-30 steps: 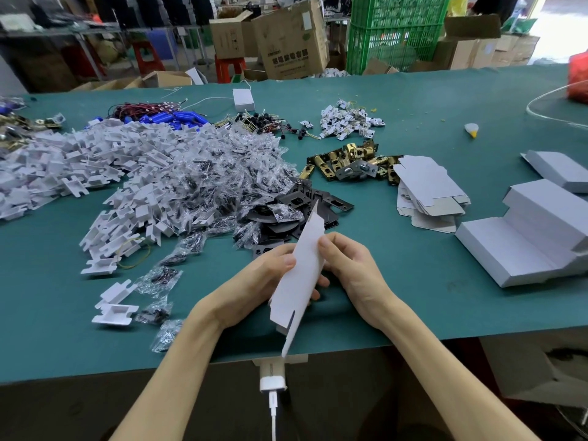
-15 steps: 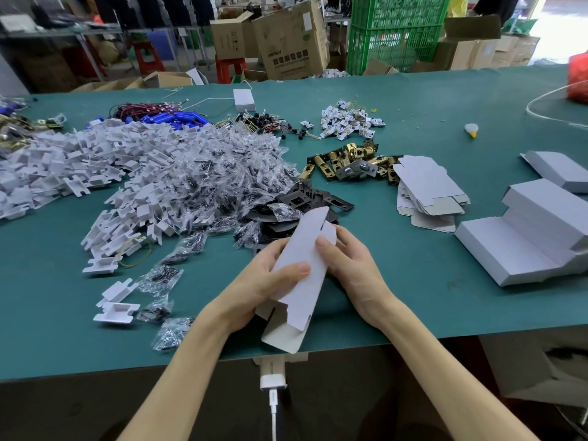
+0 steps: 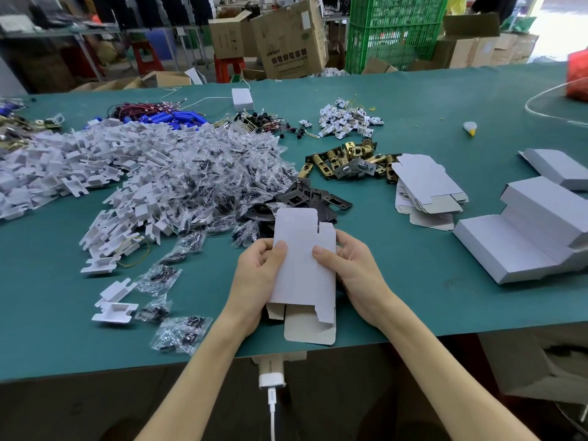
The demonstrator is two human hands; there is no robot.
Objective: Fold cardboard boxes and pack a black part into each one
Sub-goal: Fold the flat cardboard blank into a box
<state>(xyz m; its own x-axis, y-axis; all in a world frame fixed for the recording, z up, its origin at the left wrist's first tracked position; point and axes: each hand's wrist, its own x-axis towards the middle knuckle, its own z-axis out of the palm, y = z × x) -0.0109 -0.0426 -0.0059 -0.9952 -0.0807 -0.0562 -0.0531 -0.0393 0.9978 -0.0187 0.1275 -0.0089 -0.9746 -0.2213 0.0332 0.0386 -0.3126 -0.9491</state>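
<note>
Both hands, left hand (image 3: 254, 275) and right hand (image 3: 356, 268), pinch the box blank (image 3: 302, 268); uneven thumb pressure risks creasing it off-score.

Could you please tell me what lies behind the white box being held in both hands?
Black parts show just beyond the box, their near edge covered by its top flap. The table directly beneath is hidden.

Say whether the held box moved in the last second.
Yes. The box turned from edge-on to face-up; its lower end stays at the table edge.
</note>
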